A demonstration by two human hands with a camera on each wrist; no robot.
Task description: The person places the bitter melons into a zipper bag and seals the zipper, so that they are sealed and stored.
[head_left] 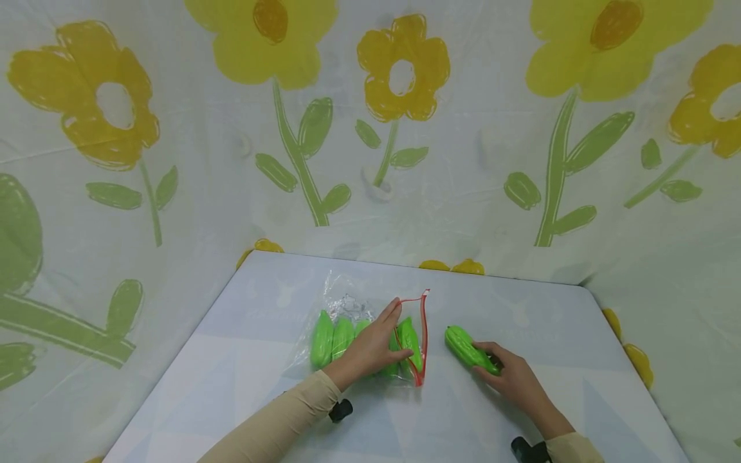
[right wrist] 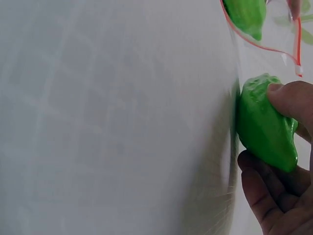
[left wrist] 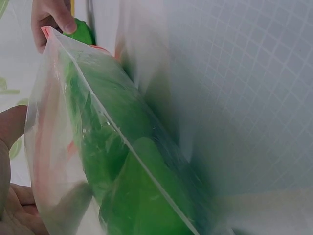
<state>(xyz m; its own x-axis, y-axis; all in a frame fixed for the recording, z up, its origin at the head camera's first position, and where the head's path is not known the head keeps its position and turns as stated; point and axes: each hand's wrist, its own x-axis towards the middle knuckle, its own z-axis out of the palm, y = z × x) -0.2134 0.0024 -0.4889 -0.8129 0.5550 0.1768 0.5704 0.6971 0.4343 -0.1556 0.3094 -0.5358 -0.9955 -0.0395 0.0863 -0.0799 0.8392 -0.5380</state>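
A clear zip bag (head_left: 353, 289) with a red-edged mouth lies on the table, its mouth facing right. Inside sit several bright green toy vegetables (head_left: 321, 341), ridged and cucumber-like. My left hand (head_left: 373, 344) rests over the bag near the mouth, fingers extended and thumb spread toward the red edge. Through the film in the left wrist view, one finger (left wrist: 76, 203) shows. Right of the mouth, my right hand (head_left: 515, 379) grips another green toy vegetable (head_left: 466, 347) by its near end. Its bumpy skin shows under the thumb (right wrist: 293, 100) in the right wrist view.
The pale table (head_left: 231, 360) has a rounded far corner at the right. Behind it and at both sides hangs a white cloth (head_left: 446, 193) printed with yellow flowers. Black wrist-worn devices (head_left: 340, 410) show at both forearms.
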